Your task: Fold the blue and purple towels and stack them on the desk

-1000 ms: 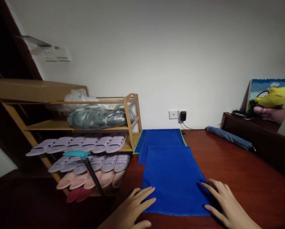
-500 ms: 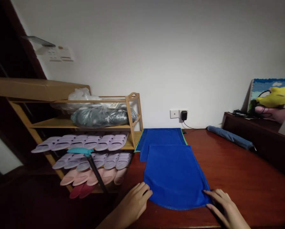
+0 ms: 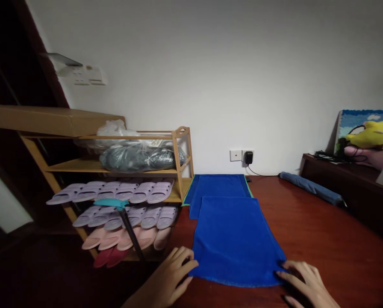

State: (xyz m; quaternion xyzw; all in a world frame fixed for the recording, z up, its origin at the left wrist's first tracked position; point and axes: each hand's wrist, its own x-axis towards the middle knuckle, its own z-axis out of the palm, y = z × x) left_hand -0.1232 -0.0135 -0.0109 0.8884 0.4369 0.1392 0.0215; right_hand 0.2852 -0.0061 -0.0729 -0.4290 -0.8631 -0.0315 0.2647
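A blue cloth [image 3: 233, 244] lies flat on the reddish-brown tabletop, its near edge slightly bowed. At its near left corner is my left hand [image 3: 172, 276], with bent fingers apart and a fingertip resting on the cloth. My right hand [image 3: 307, 280] touches the near right corner with its fingertips, the fingers spread and the thumb apart from them. Beyond, partly covered by this cloth, more blue cloths [image 3: 223, 185] lie stacked, the lowest with a green edge.
Left of the table [image 3: 332, 248] stands a wooden shoe rack [image 3: 178, 167] with several slippers [image 3: 159, 191] and a plastic-wrapped bundle [image 3: 136, 157]. A black-poled object with a turquoise top [image 3: 110, 202] stands before it. A folded umbrella-like blue roll [image 3: 310, 187] lies back right.
My left hand has moved slightly left and down, its fingers loosening. The right hand has shifted a little right and spread. The cloth's near edge looks flatter and wider.
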